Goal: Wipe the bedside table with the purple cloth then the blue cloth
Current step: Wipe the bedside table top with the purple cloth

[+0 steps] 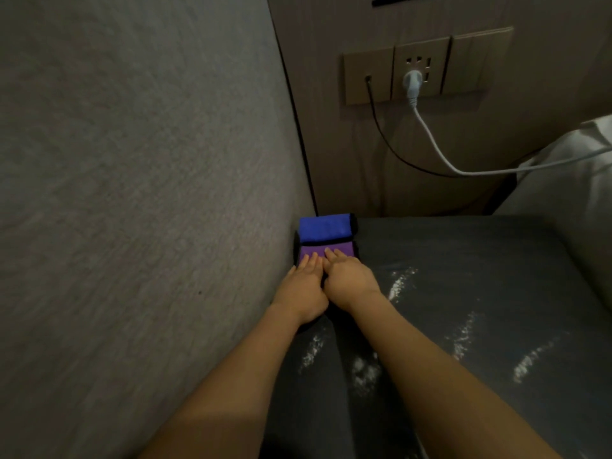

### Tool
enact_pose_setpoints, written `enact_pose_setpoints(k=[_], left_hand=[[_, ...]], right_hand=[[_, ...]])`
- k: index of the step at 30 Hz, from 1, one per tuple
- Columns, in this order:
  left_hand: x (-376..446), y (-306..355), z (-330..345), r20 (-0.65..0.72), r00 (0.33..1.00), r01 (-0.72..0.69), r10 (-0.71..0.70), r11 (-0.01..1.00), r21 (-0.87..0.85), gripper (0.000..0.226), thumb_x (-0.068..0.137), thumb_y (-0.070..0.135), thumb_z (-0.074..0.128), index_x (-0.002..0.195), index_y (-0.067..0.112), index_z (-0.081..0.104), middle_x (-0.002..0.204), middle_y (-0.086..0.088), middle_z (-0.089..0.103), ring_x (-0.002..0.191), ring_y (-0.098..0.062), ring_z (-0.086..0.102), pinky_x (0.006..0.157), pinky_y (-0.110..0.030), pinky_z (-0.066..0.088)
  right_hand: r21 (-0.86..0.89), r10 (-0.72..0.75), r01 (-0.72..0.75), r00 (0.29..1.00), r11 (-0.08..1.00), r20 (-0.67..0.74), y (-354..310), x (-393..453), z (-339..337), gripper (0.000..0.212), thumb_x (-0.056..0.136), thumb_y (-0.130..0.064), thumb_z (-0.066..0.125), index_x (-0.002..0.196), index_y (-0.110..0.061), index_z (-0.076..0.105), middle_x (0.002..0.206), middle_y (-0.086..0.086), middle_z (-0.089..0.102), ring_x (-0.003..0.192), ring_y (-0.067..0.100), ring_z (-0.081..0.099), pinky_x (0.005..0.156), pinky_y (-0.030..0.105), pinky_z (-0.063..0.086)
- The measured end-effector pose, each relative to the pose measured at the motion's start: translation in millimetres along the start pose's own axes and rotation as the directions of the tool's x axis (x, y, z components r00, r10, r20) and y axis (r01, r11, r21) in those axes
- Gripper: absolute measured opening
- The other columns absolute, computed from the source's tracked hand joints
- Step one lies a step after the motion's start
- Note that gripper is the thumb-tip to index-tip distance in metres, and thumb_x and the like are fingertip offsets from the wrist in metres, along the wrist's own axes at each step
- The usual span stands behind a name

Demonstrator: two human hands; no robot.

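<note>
purple cloth [326,251]: folded, table's [463,260] far-left corner | blue cloth [326,227]: folded, just behind

Purple cloth [326,251] solid purple; blue cloth [326,227] solid royal blue. Bedside table [463,260] top dark grey with white streaks. Wall [132,160] grey, textured. Plug [412,81] and cable white.

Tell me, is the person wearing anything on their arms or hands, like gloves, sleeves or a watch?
Nothing that shows. The left hand and right hand are both bare, with no gloves, rings or watch in sight. The forearms are uncovered as far as the bottom of the picture, with no sleeve edge in view. The fingernails look short and plain.
</note>
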State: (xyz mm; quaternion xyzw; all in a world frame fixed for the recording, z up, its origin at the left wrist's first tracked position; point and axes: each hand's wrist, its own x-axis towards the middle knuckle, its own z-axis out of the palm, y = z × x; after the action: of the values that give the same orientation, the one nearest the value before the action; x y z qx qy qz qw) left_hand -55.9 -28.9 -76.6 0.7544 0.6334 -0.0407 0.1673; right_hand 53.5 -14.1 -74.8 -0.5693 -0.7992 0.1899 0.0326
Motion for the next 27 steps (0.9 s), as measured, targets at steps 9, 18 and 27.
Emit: enact_pose_setpoints(k=[9,18,27], left_hand=[[-2.3,-1.9,-0.4,0.0,1.0,0.012,-0.012,0.999,0.038,0.072,0.093,0.025,0.042,0.152,0.007,0.004,0.162,-0.01,0.004,0.149,-0.02,0.004,0.119,-0.035,0.007],[-4.7,7.6,-0.1,0.003,0.999,0.041,-0.041,0.999,0.029,0.073,0.092,0.024,0.043,0.152,0.005,0.005,0.161,-0.013,0.004,0.149,-0.022,0.004,0.119,-0.032,0.005],[-7.8,66.0,11.3,0.042,0.999,-0.005,0.007,0.999,-0.034,0.076,0.088,0.022,0.044,0.152,0.005,0.005,0.161,-0.013,0.003,0.149,-0.023,0.001,0.12,-0.035,0.005]], right_hand=[[-0.016,-0.016,0.016,1.0,1.0,-0.025,-5.1,-0.2,2.5,0.052,0.095,-0.017,0.034,0.146,-0.011,0.026,0.157,0.007,0.02,0.144,0.022,0.02,0.117,0.037,0.018],[0.019,-0.034,0.034,0.999,0.999,0.014,6.3,-1.7,2.3,0.056,0.093,-0.019,0.039,0.147,-0.013,0.025,0.158,0.004,0.019,0.145,0.018,0.018,0.116,0.033,0.017],[-0.005,0.067,-0.067,0.998,0.998,0.008,56.1,-29.3,-7.2,0.054,0.093,-0.022,0.039,0.146,-0.021,0.028,0.157,-0.005,0.02,0.144,0.011,0.02,0.115,0.036,0.023]])
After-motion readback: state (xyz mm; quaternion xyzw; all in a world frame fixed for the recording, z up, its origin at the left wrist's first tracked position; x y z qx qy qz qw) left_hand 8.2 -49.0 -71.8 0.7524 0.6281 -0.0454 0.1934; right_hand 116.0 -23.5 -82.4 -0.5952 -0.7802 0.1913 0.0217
